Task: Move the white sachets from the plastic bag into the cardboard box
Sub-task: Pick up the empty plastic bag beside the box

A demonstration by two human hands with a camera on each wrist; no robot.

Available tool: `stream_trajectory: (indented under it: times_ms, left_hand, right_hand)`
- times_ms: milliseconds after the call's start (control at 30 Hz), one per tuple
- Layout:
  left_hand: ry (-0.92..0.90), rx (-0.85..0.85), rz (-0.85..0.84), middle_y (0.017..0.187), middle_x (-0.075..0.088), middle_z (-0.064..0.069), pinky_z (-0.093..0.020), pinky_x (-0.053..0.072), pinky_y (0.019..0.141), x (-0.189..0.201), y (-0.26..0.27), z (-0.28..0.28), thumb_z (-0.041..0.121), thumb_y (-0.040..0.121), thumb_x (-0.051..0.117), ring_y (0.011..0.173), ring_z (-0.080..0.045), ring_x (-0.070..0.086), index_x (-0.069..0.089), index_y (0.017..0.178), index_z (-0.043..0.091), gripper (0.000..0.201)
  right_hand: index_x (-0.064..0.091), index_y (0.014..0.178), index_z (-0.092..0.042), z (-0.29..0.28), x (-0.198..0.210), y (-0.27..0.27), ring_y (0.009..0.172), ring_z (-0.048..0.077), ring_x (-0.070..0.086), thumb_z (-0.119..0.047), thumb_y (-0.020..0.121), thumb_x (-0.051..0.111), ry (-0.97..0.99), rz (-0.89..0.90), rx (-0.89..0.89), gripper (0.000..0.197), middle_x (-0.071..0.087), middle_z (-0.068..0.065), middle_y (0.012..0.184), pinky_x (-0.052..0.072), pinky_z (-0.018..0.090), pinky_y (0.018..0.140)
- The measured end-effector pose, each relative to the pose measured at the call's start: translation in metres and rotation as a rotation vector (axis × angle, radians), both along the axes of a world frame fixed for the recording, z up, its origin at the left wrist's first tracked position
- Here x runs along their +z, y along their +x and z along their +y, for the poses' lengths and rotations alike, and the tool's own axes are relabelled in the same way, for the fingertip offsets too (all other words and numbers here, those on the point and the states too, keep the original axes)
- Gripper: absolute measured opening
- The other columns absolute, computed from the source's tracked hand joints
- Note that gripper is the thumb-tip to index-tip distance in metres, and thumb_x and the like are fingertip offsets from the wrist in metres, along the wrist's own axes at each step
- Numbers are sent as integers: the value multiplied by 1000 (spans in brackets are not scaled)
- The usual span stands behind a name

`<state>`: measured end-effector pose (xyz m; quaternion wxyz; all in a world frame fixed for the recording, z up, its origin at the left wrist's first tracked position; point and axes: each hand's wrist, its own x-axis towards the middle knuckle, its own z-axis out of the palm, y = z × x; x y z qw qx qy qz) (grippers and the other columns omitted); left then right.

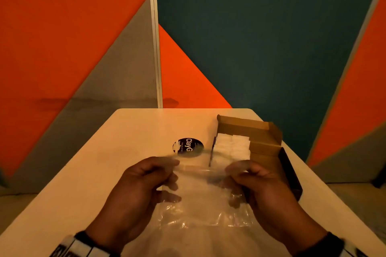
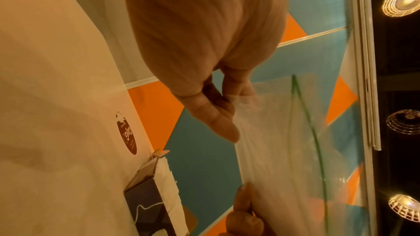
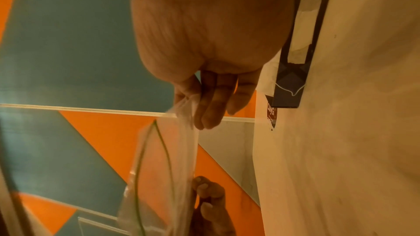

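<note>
Both hands are up on the plastic bag now, and it looks empty: clear film, nothing white showing through it in the head view. The left hand pinches the bag's top edge on its side, fingers curled on the film; the right hand does the same on the other side, so the bag is stretched flat between them above the tabletop. The wrist views show the mouth parted, a green seal line bowing open between the two grips.

And the white sachets? They sit just beyond the right hand, stacked in rows inside the cardboard box, filling the side of it nearer the left hand. My read is that the moving is done or all but done; what seems left is checking the bag for a straggler and setting it down. I cannot rule out a sachet hidden behind the fingers.

Around the work: a dark round sticker lies on the tabletop ahead of the left hand, beside the box. The box's flap stands open by the right wrist, and the held bag hangs in front of the box's near end. Orange and teal panels back the scene.
</note>
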<state>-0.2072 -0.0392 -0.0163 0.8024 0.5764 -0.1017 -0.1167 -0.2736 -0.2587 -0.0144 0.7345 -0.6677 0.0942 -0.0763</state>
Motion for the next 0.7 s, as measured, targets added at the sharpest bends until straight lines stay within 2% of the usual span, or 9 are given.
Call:
stream_trajectory:
  times_ms: [100,200,300,333,400,500,567,600,700]
  left_hand:
    - [5,-27,8,75,66,-20,-31,52,49,1,0,0,-12,81,52,63,-27,62,75,72,2,29]
    - [-56,-86,26,84,67,-25,-32,55,49,1,-2,4,-1,76,47,69,-30,66,72,77,-7,25]
    - [-65,-142,48,99,70,-24,-43,55,62,-1,-3,7,20,91,51,79,-34,66,71,92,-10,36]
    - [-5,-146,7,101,71,-21,-43,53,65,0,-3,7,23,87,61,80,-33,66,72,95,-6,31]
    - [206,-128,-131,94,73,-17,-40,49,67,2,-3,8,9,83,70,76,-25,67,76,97,10,15]
    - [490,-166,-305,76,72,-15,-36,52,65,10,0,12,-8,92,57,68,-19,65,74,100,30,42]
    - [591,-238,-400,72,70,-14,-30,51,60,23,2,14,-10,93,52,62,-15,62,73,102,33,49]
    - [651,-276,-454,71,70,-12,-30,49,58,30,3,14,-9,93,52,60,-14,60,73,102,35,50]
    - [786,-360,-600,73,70,-5,-38,48,57,44,4,6,-3,93,53,63,-33,58,74,100,38,47]
  right_hand:
    - [74,70,-6,-3,-5,1,63,16,71,8,93,45,-15,10,-22,40,76,7,75,56,27,59]
    - [73,72,-4,-6,-9,4,65,13,72,8,95,38,6,-5,-54,43,76,6,74,55,17,53]
    - [76,68,-8,-4,-12,4,66,23,69,1,95,37,29,-31,-63,48,76,9,78,53,30,58]
    - [76,67,-10,-4,-12,4,68,25,68,-3,96,38,18,-26,-65,48,76,9,79,50,34,60]
    - [77,70,-13,-5,-9,1,72,28,65,-4,96,44,-24,-14,-61,43,76,8,82,50,37,61]
    - [75,92,-26,-11,-1,-3,82,32,69,-10,95,53,-86,-7,28,27,76,7,94,55,42,65]
    - [69,108,-31,-14,9,-6,85,34,70,-23,91,64,-78,22,178,19,75,9,100,55,43,68]
    - [68,111,-30,-13,14,-6,83,33,70,-27,88,68,-106,57,268,24,75,11,102,55,42,67]
    - [73,104,-21,-3,23,-8,77,25,68,-23,85,71,-332,160,476,20,77,7,96,56,37,71]
